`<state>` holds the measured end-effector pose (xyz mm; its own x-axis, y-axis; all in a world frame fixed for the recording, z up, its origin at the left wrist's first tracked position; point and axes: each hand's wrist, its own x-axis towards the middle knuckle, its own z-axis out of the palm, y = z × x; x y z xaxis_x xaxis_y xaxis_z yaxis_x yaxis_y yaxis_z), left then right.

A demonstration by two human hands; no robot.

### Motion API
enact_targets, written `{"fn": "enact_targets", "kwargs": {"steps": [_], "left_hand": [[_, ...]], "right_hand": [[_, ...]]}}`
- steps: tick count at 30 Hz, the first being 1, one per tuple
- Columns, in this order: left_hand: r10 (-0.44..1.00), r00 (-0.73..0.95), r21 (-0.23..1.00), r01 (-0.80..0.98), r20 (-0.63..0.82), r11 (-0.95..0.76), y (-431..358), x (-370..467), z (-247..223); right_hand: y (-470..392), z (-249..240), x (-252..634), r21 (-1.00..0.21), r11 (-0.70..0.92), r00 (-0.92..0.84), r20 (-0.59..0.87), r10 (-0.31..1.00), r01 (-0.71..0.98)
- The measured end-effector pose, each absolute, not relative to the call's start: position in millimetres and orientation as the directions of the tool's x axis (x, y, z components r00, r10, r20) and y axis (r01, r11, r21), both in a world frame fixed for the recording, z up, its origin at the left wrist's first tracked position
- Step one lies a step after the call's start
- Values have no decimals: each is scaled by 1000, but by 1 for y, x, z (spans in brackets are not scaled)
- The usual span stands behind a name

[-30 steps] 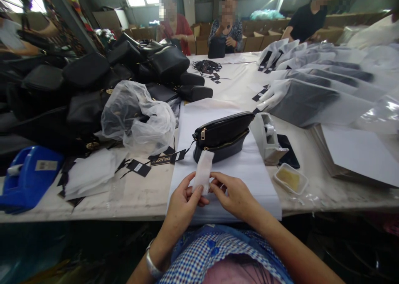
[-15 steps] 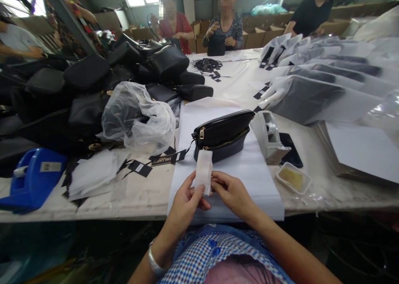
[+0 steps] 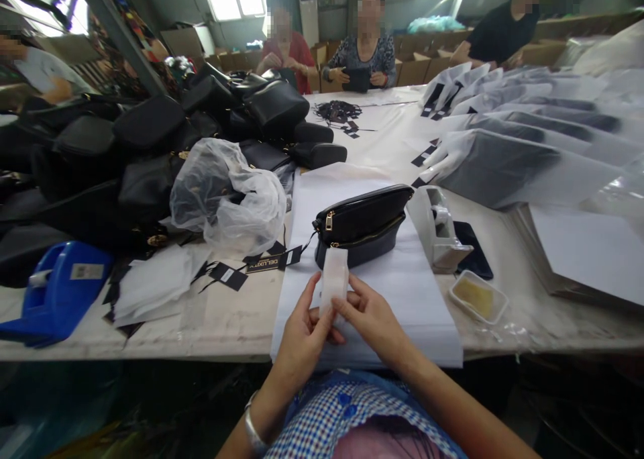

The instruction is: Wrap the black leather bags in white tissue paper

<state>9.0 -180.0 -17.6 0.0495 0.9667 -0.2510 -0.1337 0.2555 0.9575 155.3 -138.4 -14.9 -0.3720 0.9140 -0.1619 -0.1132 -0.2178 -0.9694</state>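
Folded white strip (image 3: pixel 334 278): I see it through the head camera, held above the near part of the white sheets (image 3: pixel 427 331); its top end overlaps the black zip pouch (image 3: pixel 365 224) in my view, and I cannot tell whether the 2 touch.
Left hand (image 3: pixel 304 325): gripping the strip's lower left side, thumb in front and fingers behind, which I read as the steadying hold.
Right hand (image 3: pixel 371 317): gripping too, thumb laid over the strip's lower end, probably to press the folded layers flat.
Pouch: on the sheets, set at a slant, 2 gold zip pulls at its left end; I suppose the sheets shield it from the worktop (image 3: pixel 226 328).
Hang tags (image 3: pixel 228 276): flat on the worktop just beside the sheets' left edge.
White tape dispenser (image 3: pixel 443 241): at the sheets' right edge, seemingly placed for easy reach.
Blue tape dispenser (image 3: pixel 63 294): by the worktop's near edge, well left of the sheets.
Black bags (image 3: pixel 151 120): heaped along the left.
Sleeved bags (image 3: pixel 503 164): leaning in rows towards the far right, apart from the heap, perhaps so the 2 groups don't mix.
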Motion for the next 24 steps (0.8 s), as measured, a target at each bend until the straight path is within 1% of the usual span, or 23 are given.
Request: {"fn": "enact_targets", "kwargs": {"steps": [4, 6, 8, 10, 12, 15, 17, 20, 24], "left_hand": [[975, 30, 969, -108, -218, 220, -183, 12, -18], [976, 42, 966, -140, -213, 217, -183, 12, -18], [975, 54, 957, -185, -217, 223, -183, 10, -18], [970, 53, 943, -227, -238, 244, -182, 8, -17], [961, 55, 926, -260, -269, 274, -181, 6, -18], [949, 38, 906, -287, -312, 310, -179, 7, -19], [949, -18, 912, -281, -316, 299, -176, 9, -21], [960, -78, 934, -266, -269, 240, -171, 11, -20], [973, -14, 932, -292, -230, 216, -170, 11, -17]], "right_hand": [[-138, -13, 140, -919, -336, -381, -240, 893, -207], [-137, -13, 136, -913, -344, -341, -259, 904, -219], [-135, -14, 138, -927, -318, -339, -240, 910, -199], [-133, -14, 144, -945, -278, -387, -194, 901, -173], [-131, -14, 152, -963, -229, -434, -148, 889, -140], [-129, -14, 160, -988, -138, -443, -96, 891, -64], [-129, -15, 160, -996, -86, -417, -64, 907, -35], [-129, -18, 156, -998, -59, -339, -45, 940, -32], [-128, -23, 153, -998, -61, -272, -56, 961, -10]]}}
